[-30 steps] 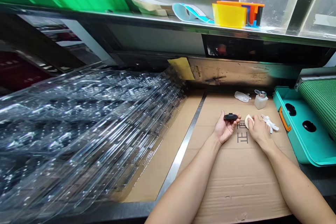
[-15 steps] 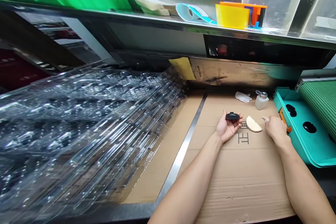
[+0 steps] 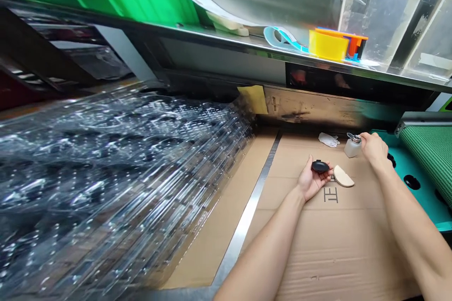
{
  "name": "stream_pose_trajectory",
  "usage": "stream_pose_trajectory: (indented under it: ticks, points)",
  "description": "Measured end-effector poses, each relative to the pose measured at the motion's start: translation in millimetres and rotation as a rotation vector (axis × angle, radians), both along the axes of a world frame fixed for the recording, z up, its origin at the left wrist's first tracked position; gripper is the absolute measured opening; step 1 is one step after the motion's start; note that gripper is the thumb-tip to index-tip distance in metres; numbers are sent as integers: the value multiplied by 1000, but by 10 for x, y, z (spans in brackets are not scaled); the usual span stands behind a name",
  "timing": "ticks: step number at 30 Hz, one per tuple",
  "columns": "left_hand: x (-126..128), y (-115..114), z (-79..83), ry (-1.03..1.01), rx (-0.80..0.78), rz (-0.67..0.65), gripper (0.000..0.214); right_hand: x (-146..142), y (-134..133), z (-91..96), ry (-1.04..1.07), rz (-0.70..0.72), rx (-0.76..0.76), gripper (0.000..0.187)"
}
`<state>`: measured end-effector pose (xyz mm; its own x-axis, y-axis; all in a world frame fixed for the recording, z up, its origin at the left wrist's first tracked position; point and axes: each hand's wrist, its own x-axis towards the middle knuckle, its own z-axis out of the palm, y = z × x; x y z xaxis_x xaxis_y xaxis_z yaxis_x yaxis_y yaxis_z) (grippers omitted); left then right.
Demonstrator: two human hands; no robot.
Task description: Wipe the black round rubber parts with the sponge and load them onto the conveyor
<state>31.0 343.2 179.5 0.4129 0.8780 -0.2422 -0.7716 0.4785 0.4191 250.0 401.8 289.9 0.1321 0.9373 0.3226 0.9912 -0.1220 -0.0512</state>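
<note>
On the upturned fingers of my left hand (image 3: pixel 312 179) rests a small glossy black oval case (image 3: pixel 320 166), held by the thumb and fingers. Just right of it a cream half-round pad (image 3: pixel 343 177) lies on the cardboard. My right hand (image 3: pixel 375 148) is closed, its fingertips at the metal top of a small whitish pump bottle (image 3: pixel 352 146) whose lid is flipped up. A white scrap of cloth or tissue showed in these fingers half a second ago; now it is hidden at the bottle top.
A crumpled white wipe (image 3: pixel 328 139) lies left of the bottle. Stacked clear plastic trays (image 3: pixel 141 188) fill the left side. At right, a teal bin (image 3: pixel 429 197) holding black round pieces stands beside a green conveyor belt (image 3: pixel 429 150). A shelf above bears a yellow container (image 3: pixel 327 44).
My right hand has moved forward from beside the cream pad to the top of the pump bottle. My left hand still holds the black case. The view has shifted slightly.
</note>
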Motion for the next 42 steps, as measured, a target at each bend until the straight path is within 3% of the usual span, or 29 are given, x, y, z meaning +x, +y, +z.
stream_pose_trajectory:
  ticks: [6, 10, 15, 19, 22, 26, 33, 42]
  points:
    - [5, 7, 18, -13, 7, -3, 64, 23, 176, 148, -165, 111, -182, 38]
    - [17, 8, 18, -21, 35, 10, 60, 105, 160, 138, -115, 142, -115, 36]
    - [46, 14, 7, 13, 97, 26, 54, 102, -79, -175, 305, 253, 189, 38]
    - [50, 2, 5, 60, 125, -10, 57, -133, -428, -564, 827, 368, 130, 46]
    - [54, -24, 3, 92, 149, -18, 55, -352, -677, -713, 999, 416, 57, 47]
    - [89, -61, -15, 175, 188, -68, 56, -505, -826, -762, 939, 493, 42, 38]
    - [208, -125, -101, 532, 354, -15, 67, -519, -822, -883, 556, 635, 98, 24]
    - [229, -214, -67, 1001, 425, -63, 80, -504, -891, -790, 185, 526, -44, 18]
